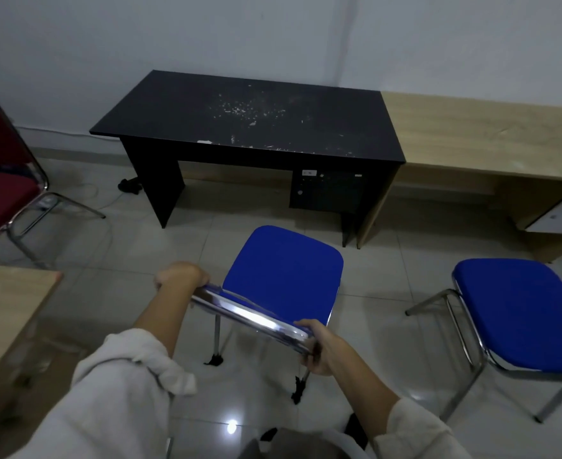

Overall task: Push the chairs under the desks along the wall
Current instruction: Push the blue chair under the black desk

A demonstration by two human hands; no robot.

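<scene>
Head view: I'm looking down at a blue chair (283, 273) standing on the tiled floor (382, 270) just in front of the black desk (246, 117), its seat facing the desk's open knee space but not yet under the top. My left hand (182, 276) is wrapped around the left end of the chair's chrome backrest bar (250, 314), and my right hand (319, 347) is clamped on its right end — both grips closed firmly on the metal. The black desk sits against the pale wall (273, 34), with white specks scattered across its top. Touching the black desk's right side is a light wooden desk (478, 134), and out in front of that one stands a second blue chair (518, 309), well apart from the desks. Far left of the black desk a red chair (1, 180) shows at the edge — and a wooden tabletop corner (11, 293) sits below it.
</scene>
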